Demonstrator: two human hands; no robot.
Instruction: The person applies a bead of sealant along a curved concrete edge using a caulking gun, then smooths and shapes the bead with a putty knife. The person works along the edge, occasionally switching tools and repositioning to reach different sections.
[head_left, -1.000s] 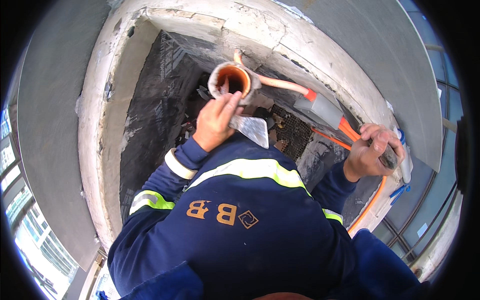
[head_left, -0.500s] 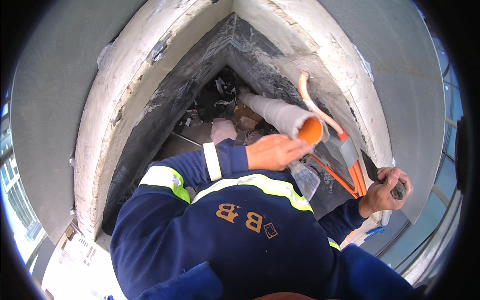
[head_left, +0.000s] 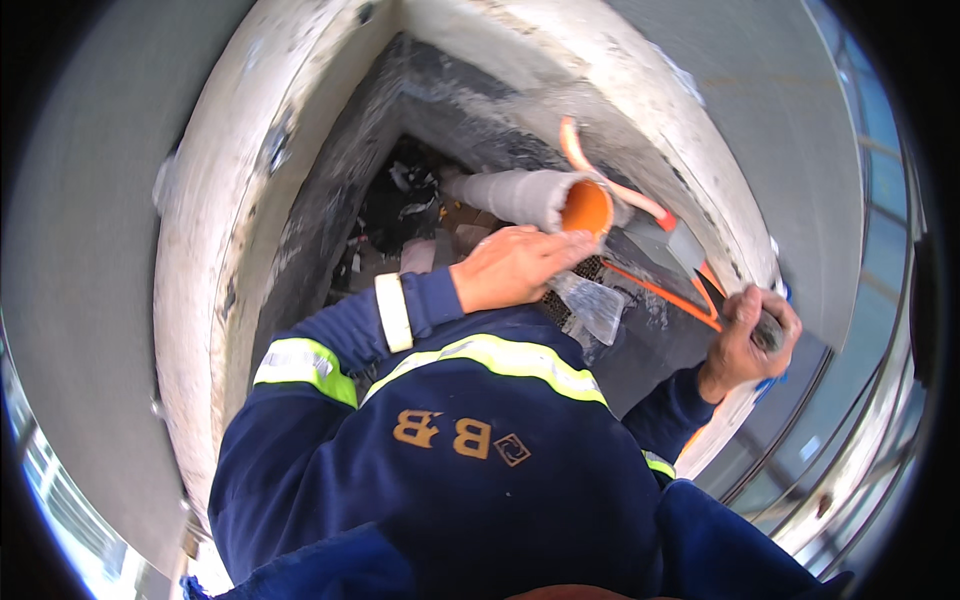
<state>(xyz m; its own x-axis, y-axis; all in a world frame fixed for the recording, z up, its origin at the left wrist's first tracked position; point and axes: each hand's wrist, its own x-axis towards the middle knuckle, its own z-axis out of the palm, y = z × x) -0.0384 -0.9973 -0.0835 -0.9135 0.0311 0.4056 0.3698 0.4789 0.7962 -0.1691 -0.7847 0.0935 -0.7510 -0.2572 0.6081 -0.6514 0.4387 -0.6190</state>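
Grey handle (head_left: 768,334) in curled right grip (head_left: 742,348)

Pipe (head_left: 588,208): smooth plastic; wrap (head_left: 512,196): matt, rough. Scraper (head_left: 592,308): smeared metal. Ledge (head_left: 236,175): rough concrete.

"Where is the left hand (head_left: 513,268) resting?"

"It's touching the pipe (head_left: 515,195) at its mouth's (head_left: 588,208) eight o'clock, the scraper (head_left: 595,308) jutting from under it toward four."

"And the right hand (head_left: 752,340)?"

"It's sitting farther out at the mouth's four o'clock, its trowel (head_left: 767,333) pointing toward ten. The box (head_left: 685,252) is standing between, and the conduit (head_left: 625,195) is passing at one."

"Behind?"

"Debris (head_left: 412,205) is lying in the pit (head_left: 345,190) at nine, by the pipe's far end"
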